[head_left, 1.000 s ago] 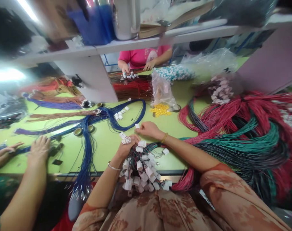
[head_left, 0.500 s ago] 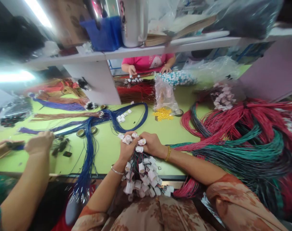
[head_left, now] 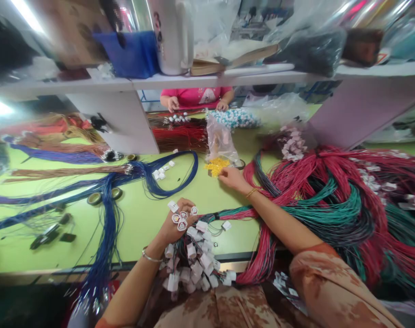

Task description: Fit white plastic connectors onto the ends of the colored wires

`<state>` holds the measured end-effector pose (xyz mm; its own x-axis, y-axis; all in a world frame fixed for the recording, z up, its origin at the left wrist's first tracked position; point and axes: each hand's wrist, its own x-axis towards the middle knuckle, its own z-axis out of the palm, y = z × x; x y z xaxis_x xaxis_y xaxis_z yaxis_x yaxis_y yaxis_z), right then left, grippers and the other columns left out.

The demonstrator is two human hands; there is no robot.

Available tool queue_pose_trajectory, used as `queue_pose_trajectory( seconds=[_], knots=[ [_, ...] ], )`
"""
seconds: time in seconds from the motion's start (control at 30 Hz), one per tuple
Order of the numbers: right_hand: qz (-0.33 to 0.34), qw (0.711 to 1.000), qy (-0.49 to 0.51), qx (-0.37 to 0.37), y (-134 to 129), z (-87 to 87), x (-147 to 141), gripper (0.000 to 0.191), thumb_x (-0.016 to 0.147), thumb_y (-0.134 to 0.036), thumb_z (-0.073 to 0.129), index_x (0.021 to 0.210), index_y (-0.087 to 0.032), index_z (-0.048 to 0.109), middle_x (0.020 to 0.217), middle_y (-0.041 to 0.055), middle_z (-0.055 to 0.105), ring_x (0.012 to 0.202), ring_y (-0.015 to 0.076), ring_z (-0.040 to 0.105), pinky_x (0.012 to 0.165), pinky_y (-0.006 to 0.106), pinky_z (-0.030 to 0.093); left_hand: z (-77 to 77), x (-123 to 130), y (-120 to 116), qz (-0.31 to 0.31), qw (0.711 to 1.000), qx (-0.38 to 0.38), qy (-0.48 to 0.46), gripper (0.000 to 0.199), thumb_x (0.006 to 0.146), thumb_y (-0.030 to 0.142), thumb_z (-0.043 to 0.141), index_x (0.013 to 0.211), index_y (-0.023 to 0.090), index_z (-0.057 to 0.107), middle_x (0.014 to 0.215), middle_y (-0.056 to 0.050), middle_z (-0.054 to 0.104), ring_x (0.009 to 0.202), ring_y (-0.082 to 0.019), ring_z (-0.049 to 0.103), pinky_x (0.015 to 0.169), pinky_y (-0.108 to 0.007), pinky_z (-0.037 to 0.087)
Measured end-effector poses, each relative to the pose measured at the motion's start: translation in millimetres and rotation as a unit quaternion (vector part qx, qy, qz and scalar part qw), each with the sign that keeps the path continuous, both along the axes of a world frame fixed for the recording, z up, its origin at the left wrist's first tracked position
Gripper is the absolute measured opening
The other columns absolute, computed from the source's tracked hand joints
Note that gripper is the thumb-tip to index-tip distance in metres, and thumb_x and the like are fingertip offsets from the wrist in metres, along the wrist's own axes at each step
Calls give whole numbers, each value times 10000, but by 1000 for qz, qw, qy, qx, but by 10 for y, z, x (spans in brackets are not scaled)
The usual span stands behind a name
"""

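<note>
My left hand (head_left: pixel 177 223) is closed around several white plug connectors (head_left: pixel 182 224) whose round ends face up. Below it hangs a thick bunch of white connectors (head_left: pixel 197 266) on thin wires, over the table's front edge. My right hand (head_left: pixel 233 179) reaches to the pile of small yellow plastic pieces (head_left: pixel 217 165), fingertips bent together at its near right edge; what lies between them is too small to make out. One white connector (head_left: pixel 226 225) lies apart, right of the bunch. Green, black and red wires (head_left: pixel 235 212) run rightward from the bunch.
A large heap of red and green wires (head_left: pixel 317 196) covers the right side. Blue wires (head_left: pixel 108 218), tape rolls (head_left: pixel 94 198) and a few white connectors (head_left: pixel 161 172) lie left. A shelf (head_left: pixel 207 82) crosses above. Across the table sits a person in pink (head_left: pixel 194 96).
My right hand has left the connectors by my left hand and moved forward to the yellow pieces. My left hand keeps the connectors. The neighbour's arms at left have gone from view.
</note>
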<state>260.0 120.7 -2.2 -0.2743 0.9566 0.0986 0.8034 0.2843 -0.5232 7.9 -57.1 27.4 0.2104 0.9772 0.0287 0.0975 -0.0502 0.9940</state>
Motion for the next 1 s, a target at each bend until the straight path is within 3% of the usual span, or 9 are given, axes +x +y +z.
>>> queue_pose_trajectory(
  seconds=[0.13,0.5,0.8,1.0],
  knots=[
    [-3,1000,2,-5,11,-107,-90,144,832,-263,641,814,-129,692,796,65,713,680,149,550,626,243,324,-9,9,-3,2,1000,-19,-9,301,768,392,752,895,185,574,669,34,555,559,-114,496,536,-232,372],
    [17,1000,11,13,7,-104,-90,124,858,-221,580,833,-137,668,840,58,707,720,150,557,665,243,350,10,18,0,22,1000,3,4,302,771,418,748,891,179,607,643,40,525,555,-107,465,533,-234,371],
    [29,999,7,22,-9,-96,-141,165,895,-210,524,851,-136,665,840,71,704,712,159,552,660,255,346,-17,2,-1,33,999,1,-6,323,777,453,746,898,179,627,675,7,573,584,-139,551,553,-253,415],
    [64,998,16,18,-40,-90,-264,78,826,-185,615,858,-167,684,934,67,724,848,184,597,751,258,394,-2,7,-6,37,999,-20,-12,333,761,467,760,897,191,631,668,3,585,616,-167,605,567,-263,439]
  ],
)
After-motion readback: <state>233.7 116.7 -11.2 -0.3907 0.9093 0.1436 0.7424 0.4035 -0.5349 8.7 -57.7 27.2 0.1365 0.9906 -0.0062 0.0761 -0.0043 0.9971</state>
